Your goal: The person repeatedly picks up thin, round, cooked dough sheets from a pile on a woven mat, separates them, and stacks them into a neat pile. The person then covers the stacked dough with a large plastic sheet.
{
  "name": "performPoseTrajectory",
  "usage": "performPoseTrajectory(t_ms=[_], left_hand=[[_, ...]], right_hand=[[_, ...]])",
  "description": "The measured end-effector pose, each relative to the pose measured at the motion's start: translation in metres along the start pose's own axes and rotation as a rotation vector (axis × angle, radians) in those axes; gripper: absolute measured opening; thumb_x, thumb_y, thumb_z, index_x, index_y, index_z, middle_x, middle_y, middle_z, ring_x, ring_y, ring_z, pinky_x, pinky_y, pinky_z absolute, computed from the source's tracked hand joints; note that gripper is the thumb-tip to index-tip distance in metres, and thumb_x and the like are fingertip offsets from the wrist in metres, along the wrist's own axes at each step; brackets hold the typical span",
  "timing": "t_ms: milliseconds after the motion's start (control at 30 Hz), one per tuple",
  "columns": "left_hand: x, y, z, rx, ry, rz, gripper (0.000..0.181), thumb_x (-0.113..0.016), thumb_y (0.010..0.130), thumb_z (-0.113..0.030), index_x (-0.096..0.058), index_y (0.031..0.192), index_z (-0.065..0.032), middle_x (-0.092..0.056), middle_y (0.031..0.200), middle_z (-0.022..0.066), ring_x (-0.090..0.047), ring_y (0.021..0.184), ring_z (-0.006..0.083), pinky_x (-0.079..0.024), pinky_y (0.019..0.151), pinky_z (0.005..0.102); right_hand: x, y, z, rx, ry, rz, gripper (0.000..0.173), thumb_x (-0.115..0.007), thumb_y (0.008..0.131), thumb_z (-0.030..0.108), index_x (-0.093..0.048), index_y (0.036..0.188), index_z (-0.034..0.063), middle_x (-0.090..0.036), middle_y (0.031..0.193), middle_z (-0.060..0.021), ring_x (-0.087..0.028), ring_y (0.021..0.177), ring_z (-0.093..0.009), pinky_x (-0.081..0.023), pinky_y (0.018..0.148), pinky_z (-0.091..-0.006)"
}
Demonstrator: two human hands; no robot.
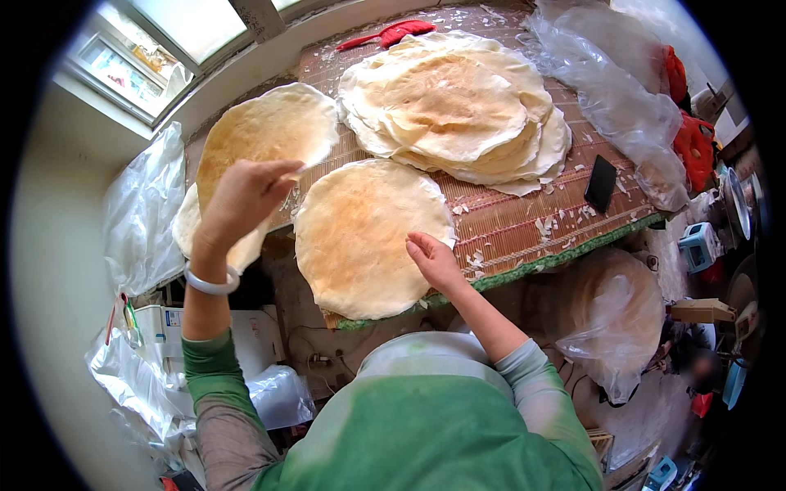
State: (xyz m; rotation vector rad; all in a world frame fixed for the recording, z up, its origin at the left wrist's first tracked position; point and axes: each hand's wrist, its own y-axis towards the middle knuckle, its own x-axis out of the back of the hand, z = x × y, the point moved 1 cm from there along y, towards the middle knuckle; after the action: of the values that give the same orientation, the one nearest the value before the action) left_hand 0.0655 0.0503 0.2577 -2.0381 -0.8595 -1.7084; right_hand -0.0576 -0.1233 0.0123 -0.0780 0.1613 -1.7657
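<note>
A round thin flatbread (362, 227) lies on the mat-covered table in front of me, its near edge reaching the table's green border. My right hand (435, 261) is at its right edge, thumb and forefinger close together; whether they pinch the bread is unclear. Raised on the left, my left hand (255, 193) has its fingertips together near the right edge of another browned flatbread (264, 132); contact cannot be told. A paler flatbread (187, 227) shows partly beneath, behind my left wrist. Behind the front bread rises a large stack of flatbreads (454, 104) with ragged edges.
A red brush (399, 32) lies at the back of the woven mat (522, 227), which holds scattered flakes. A black phone (600, 183) is at the right, near clear plastic sheeting (626, 104). More plastic (147, 208) hangs left. Below right stands a plastic-covered round stack (608, 307).
</note>
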Motion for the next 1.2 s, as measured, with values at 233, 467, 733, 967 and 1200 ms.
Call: performPoseTrajectory(t_ms=[233,467,733,967,1200], left_hand=[[-0.174,-0.071,-0.050,-0.066,-0.082,0.228,0.019,-0.056,0.072,-0.020,-0.058,0.091,-0.0147,-0.056,0.056,0.0070,-0.057,0.056,0.0224,-0.044,0.050,0.0320],[-0.217,-0.047,-0.065,0.339,-0.667,0.028,0.034,-0.059,0.073,-0.025,-0.054,0.095,0.0011,-0.054,0.082,0.0130,-0.055,0.065,0.0215,-0.044,0.058,0.0286],[-0.229,-0.011,-0.081,0.315,-0.417,-0.077,0.040,-0.063,0.067,-0.026,-0.052,0.095,0.0007,-0.051,0.087,0.0135,-0.054,0.069,0.0241,-0.044,0.062,0.0332],[-0.232,-0.002,-0.078,0.349,-0.361,-0.010,0.029,-0.058,0.069,-0.020,-0.053,0.091,0.0000,-0.056,0.074,0.0157,-0.056,0.065,0.0280,-0.045,0.059,0.0354],[-0.230,-0.014,-0.021,0.473,-0.524,-0.015,0.016,-0.054,0.074,-0.015,-0.058,0.074,0.0008,-0.056,0.058,0.0084,-0.054,0.051,0.0186,-0.042,0.048,0.0271]], right_hand=[[0.018,0.009,0.005,-0.390,0.687,-0.022,0.032,-0.039,0.085,0.029,-0.046,0.099,0.0014,-0.056,0.090,-0.0081,-0.055,0.078,-0.017,-0.046,0.070,-0.0284],[0.029,0.002,-0.010,-0.276,0.655,-0.169,0.019,-0.040,0.082,0.015,-0.052,0.089,0.0018,-0.058,0.083,-0.0064,-0.057,0.070,-0.014,-0.046,0.061,-0.0254],[0.047,0.005,-0.010,-0.424,0.765,0.025,0.017,-0.042,0.080,0.013,-0.053,0.089,0.0032,-0.058,0.079,-0.0054,-0.057,0.067,-0.014,-0.047,0.058,-0.0268],[0.041,0.008,-0.003,-0.319,0.420,0.057,0.009,-0.050,0.078,0.011,-0.056,0.079,0.0058,-0.057,0.070,-0.0010,-0.054,0.061,-0.008,-0.045,0.054,-0.0198],[0.037,0.008,-0.012,-0.254,0.339,-0.146,0.011,-0.051,0.079,0.011,-0.056,0.075,0.0021,-0.056,0.063,-0.0013,-0.052,0.051,-0.007,-0.045,0.046,-0.0191]])
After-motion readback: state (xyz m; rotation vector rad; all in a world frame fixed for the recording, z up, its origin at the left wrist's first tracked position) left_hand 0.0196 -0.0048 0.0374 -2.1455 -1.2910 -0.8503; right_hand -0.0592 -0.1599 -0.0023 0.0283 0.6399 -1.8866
